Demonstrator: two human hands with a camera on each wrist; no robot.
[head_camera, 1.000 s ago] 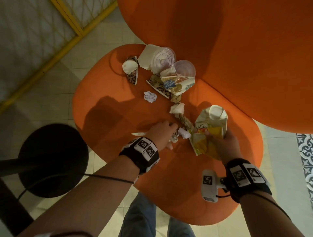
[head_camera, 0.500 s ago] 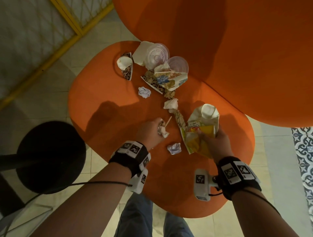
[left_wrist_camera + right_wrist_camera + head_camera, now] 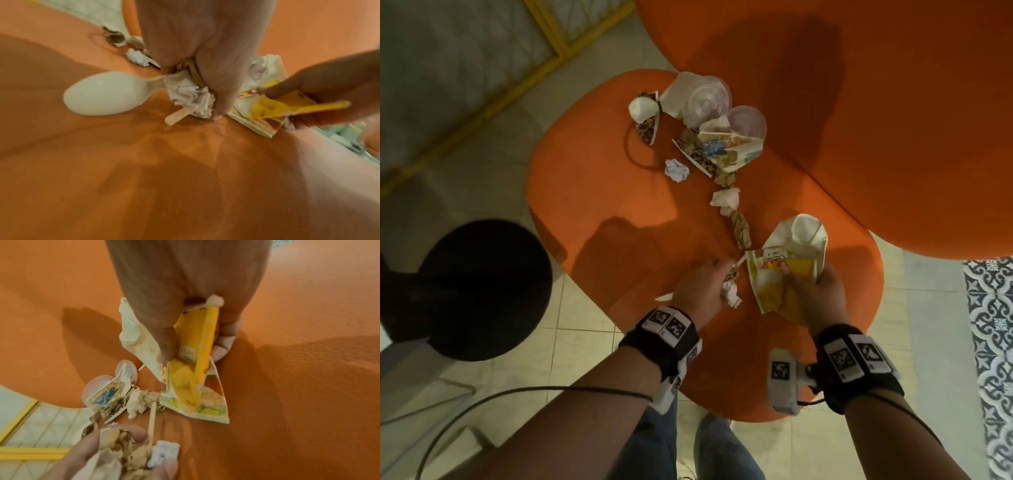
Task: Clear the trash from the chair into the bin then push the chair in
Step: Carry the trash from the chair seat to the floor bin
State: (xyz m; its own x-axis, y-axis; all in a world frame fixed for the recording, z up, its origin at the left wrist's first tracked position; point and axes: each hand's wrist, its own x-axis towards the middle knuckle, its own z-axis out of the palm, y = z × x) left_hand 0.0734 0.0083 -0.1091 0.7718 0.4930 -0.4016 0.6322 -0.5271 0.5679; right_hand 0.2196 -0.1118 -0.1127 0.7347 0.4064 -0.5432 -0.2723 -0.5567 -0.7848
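Observation:
On the orange chair seat (image 3: 619, 205) my left hand (image 3: 717, 282) grips a bundle of trash. In it are crumpled white paper (image 3: 189, 95), a white plastic spoon (image 3: 102, 94) and a wooden stick (image 3: 176, 116). Just to its right, my right hand (image 3: 803, 286) pinches a yellow wrapper (image 3: 202, 337) together with a flattened paper cup (image 3: 801, 236). Farther along the seat lie a twisted brown paper (image 3: 741, 229), a crumpled tissue (image 3: 726, 200), a white paper ball (image 3: 676, 170), torn patterned cups (image 3: 722, 150) and clear plastic lids (image 3: 710, 99).
A second orange cushion or backrest (image 3: 859, 102) overhangs the seat's far right. A black round stool (image 3: 472, 294) stands to the left on the tiled floor. A yellow frame (image 3: 517, 85) runs along the far left. My legs (image 3: 688, 445) are at the seat's near edge.
My left hand has drawn back toward me and taken up the white paper ball that lay on the seat between my hands. The right hand keeps its hold on the wrapper and cup.

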